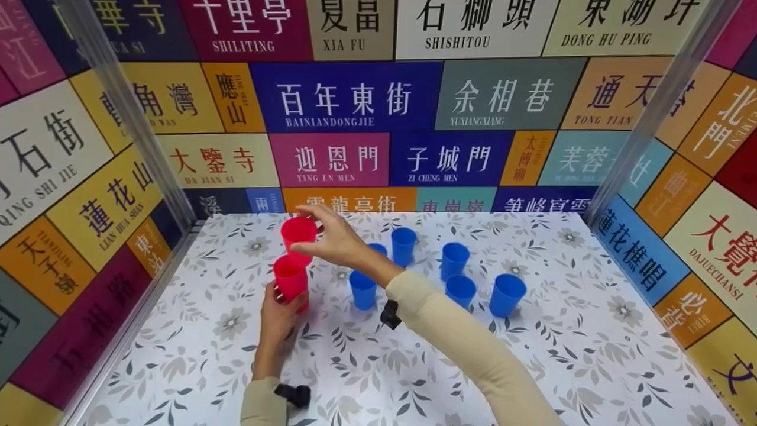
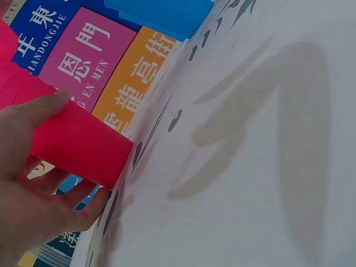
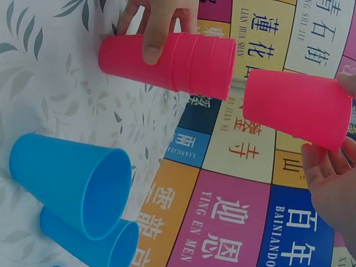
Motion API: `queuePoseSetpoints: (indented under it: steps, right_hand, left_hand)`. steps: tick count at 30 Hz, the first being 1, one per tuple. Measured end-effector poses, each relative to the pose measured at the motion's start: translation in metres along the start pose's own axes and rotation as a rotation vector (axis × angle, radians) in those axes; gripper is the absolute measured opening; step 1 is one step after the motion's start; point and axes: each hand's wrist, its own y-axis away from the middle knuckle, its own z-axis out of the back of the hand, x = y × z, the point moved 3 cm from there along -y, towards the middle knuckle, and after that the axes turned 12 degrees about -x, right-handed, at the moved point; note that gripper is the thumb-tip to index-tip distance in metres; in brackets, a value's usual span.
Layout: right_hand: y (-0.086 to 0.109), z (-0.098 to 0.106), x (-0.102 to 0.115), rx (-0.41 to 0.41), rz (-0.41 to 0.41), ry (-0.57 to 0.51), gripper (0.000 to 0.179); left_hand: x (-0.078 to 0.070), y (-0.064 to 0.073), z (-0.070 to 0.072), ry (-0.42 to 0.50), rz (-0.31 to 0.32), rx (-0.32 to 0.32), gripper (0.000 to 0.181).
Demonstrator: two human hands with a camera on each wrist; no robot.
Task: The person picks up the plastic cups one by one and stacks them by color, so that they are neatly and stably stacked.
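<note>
Near the left of the table, my left hand grips a stack of nested pink-red plastic cups, which stands upright with its base on the tabletop. Its thumb and fingers wrap round the lower part of the stack. Directly above, my right hand holds a single red cup near its rim between thumb and fingers. A small gap separates this cup's base from the stack's top rim in the right wrist view.
Several blue cups stand mouth up to the right, among them a back one and a rightmost one. A white table with a leaf pattern lies beneath. Sign-printed walls enclose the back and sides.
</note>
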Motion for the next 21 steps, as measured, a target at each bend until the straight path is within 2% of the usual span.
queuePoseSetpoints:
  steps: [7,10,17,21]
  right_hand:
    - [-0.001,-0.013,0.007,0.034,-0.006,0.008,0.071]
    - [-0.003,-0.019,0.008,0.041,-0.02,0.014,0.071]
    - [0.0,-0.032,-0.002,0.037,-0.081,-0.003,0.07]
    - [0.002,-0.037,-0.007,0.048,-0.086,0.006,0.071]
  left_hand:
    - [0.001,0.001,0.001,0.05,-0.027,0.008,0.065]
    - [0.0,0.001,0.002,0.032,-0.032,0.009,0.064]
    - [0.0,0.001,0.002,0.053,-0.029,0.004,0.064]
    - [-0.001,0.001,0.0,0.014,-0.027,0.0,0.064]
